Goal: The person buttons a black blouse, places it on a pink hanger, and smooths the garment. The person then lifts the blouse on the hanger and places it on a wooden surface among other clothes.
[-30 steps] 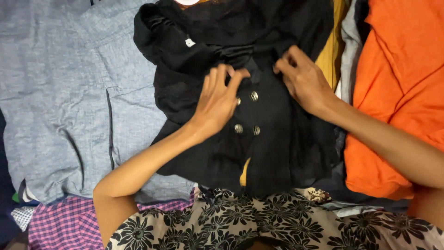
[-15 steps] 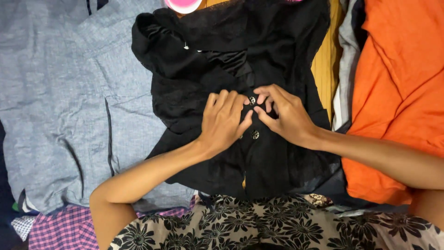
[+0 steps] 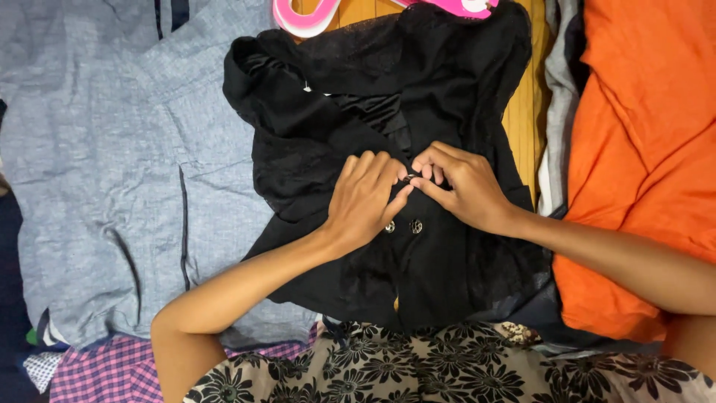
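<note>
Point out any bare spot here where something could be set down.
Only a strip of bare wooden surface shows, between the black top and grey cloth. Elsewhere clothes overlap: grey shirt left, orange cloth right. Left hand and right hand crowd the buttons.

Bare forearms, black-and-cream floral garment [image 3: 418, 373]
</note>
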